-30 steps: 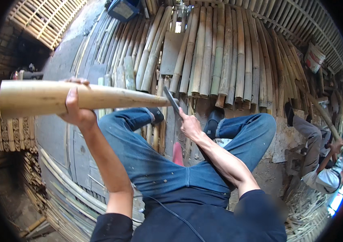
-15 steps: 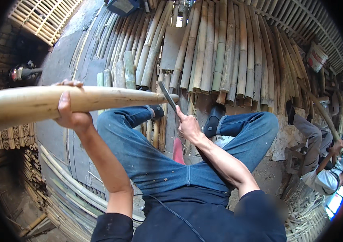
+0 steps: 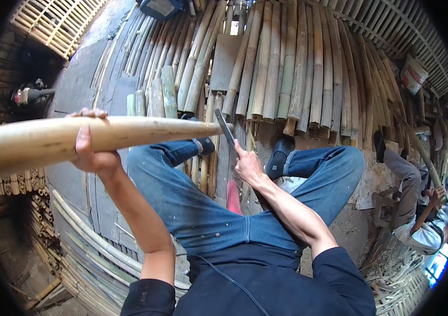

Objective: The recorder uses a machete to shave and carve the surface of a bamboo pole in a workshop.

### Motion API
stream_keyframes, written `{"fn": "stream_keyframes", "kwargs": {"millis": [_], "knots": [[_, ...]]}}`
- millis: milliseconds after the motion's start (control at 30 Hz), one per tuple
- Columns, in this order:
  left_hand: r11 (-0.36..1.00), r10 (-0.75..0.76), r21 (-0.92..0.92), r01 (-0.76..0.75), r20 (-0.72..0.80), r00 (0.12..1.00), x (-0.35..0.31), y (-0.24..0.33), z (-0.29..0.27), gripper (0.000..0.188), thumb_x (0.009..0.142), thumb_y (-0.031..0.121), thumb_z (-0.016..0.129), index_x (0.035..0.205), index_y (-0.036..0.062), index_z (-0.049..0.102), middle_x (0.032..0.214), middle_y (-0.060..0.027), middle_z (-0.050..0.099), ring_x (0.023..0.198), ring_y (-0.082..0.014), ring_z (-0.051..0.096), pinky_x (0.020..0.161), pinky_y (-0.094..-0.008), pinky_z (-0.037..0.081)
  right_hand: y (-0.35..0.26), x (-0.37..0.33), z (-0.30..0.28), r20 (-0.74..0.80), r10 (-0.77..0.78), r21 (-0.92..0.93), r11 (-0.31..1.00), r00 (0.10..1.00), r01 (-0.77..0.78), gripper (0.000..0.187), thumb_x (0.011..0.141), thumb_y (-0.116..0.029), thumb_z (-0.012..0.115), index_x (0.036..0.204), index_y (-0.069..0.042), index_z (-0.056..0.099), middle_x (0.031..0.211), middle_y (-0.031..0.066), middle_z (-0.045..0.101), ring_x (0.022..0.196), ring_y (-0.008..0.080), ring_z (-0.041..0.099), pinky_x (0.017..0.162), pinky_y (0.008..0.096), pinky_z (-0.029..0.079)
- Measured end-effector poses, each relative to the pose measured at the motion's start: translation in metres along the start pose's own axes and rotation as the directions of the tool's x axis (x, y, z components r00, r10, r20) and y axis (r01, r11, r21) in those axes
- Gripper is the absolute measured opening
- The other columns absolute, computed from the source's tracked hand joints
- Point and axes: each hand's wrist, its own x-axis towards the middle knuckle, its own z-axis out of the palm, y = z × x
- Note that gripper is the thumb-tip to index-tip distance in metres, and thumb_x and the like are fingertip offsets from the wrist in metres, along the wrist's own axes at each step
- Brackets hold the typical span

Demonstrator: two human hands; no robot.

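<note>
A thick pale bamboo pole (image 3: 145, 131) lies crosswise in front of me, its wide cut end at the left, its far end narrowing in the view toward the middle. My left hand (image 3: 93, 142) is closed round it from below, thumb on the near side and fingertips over the top. In my right hand (image 3: 249, 164) is a knife with a long dark blade (image 3: 225, 125); its handle is hidden in my fist and the index finger lies along it. The blade crosses the pole's narrow-looking end, slanting up to the left; whether it touches I cannot tell.
Many bamboo poles (image 3: 292, 68) lie side by side ahead. Below the hands are my bent legs (image 3: 171, 195) in jeans, with a red pointed object (image 3: 233, 197) between them. Cut bamboo bundles (image 3: 23, 181) stand at left. Another person (image 3: 419, 231) handles a pole at far right.
The knife and my right hand have shifted slightly right, toward the pole's tip. The pole's wide end has dipped a little. The other person's hands have moved slightly.
</note>
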Motion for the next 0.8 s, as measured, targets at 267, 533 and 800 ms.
{"fn": "stream_keyframes", "kwargs": {"millis": [267,533,800], "knots": [[0.996,0.006,-0.086,0.007,0.140,0.990,0.003,-0.006,-0.013,0.045,0.076,0.021,0.055,0.115,0.0000,0.049,0.097,-0.0161,0.053,0.090,-0.0281,0.056,0.090,-0.0432,0.045,-0.015,-0.008,-0.027,-0.402,-0.178,0.264,0.917,0.898,0.300,0.070,0.089,0.000,0.060,0.153,-0.016,0.036,0.072,0.0251,0.062,0.058,0.0328,0.064,0.056,0.0416,0.051],[0.999,-0.018,-0.039,0.021,0.056,0.998,0.003,-0.001,-0.011,0.046,0.075,0.023,0.056,0.115,0.0008,0.048,0.096,-0.0147,0.051,0.091,-0.0268,0.053,0.089,-0.0430,0.046,-0.001,0.004,-0.004,0.024,0.022,0.188,0.982,0.999,-0.026,0.071,0.088,-0.007,0.058,0.154,-0.018,0.034,0.073,0.0265,0.064,0.066,0.0405,0.068,0.061,0.0514,0.053],[0.997,0.006,-0.072,0.005,0.147,0.989,-0.004,-0.002,-0.021,0.047,0.075,0.024,0.055,0.116,0.0018,0.048,0.097,-0.0152,0.052,0.089,-0.0276,0.054,0.089,-0.0417,0.044,-0.021,-0.013,-0.013,-0.379,-0.167,0.328,0.896,0.910,0.300,0.067,0.091,-0.002,0.059,0.153,-0.016,0.036,0.065,0.0280,0.055,0.048,0.0263,0.060,0.051,0.0376,0.047]]}}
